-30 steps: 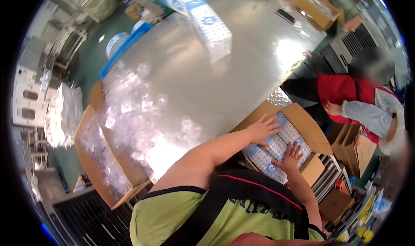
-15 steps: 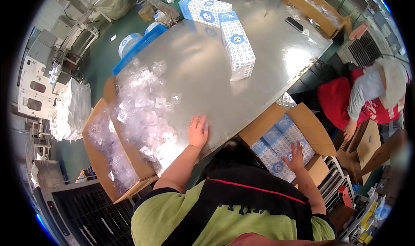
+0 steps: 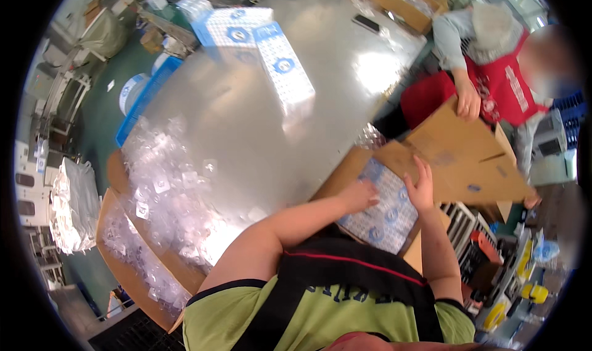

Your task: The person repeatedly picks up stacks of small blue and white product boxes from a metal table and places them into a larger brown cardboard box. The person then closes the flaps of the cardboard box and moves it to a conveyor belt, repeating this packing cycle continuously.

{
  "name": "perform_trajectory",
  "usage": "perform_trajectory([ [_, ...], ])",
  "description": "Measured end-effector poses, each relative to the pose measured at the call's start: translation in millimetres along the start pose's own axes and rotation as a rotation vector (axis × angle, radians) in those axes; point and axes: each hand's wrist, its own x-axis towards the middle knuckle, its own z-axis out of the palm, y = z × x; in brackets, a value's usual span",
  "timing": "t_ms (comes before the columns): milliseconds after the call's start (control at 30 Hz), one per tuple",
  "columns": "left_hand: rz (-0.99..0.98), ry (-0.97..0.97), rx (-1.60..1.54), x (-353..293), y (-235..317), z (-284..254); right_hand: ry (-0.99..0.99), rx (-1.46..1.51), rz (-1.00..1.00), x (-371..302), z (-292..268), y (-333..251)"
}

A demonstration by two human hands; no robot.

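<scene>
Blur keeps me from telling whether the left hand (image 3: pixel 359 197), fingers bent over the patterned cartons (image 3: pixel 387 220), grips anything. A brown cardboard sheet (image 3: pixel 472 163), held by a co-worker's hand (image 3: pixel 467 101), hides the 2 o'clock side of the box (image 3: pixel 347 172). I see the right hand (image 3: pixel 420 184) open by the sheet's edge. The box sits at 4 o'clock, mouth upward, long axis unclear. Clear plastic pieces (image 3: pixel 169 194) lie toward 9 o'clock.

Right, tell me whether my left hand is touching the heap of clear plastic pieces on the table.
Apart: the head view shows bare tabletop between your left hand and the heap of clear plastic pieces, which lies to its left.
</scene>
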Motion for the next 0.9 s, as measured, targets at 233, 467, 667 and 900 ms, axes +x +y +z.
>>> perform_trajectory([
  [233, 0.078, 0.859, -0.027, -48, -27, -183, -0.047, -0.118, -0.216, 145, 76, -169],
  [467, -0.298, 1.329, 0.65, -48, -199, -456, -0.308, -0.212, 0.023, 251, 203, -250],
  [667, -1.071, 0.871, 0.589, -39, -285, -556, -0.33, -0.205, 0.172, 298, 221, -244],
  [900, -0.842, 0.504, 0.45, -50, -258, -511, -0.254, -0.103, 0.212, 384, 257, -267],
])
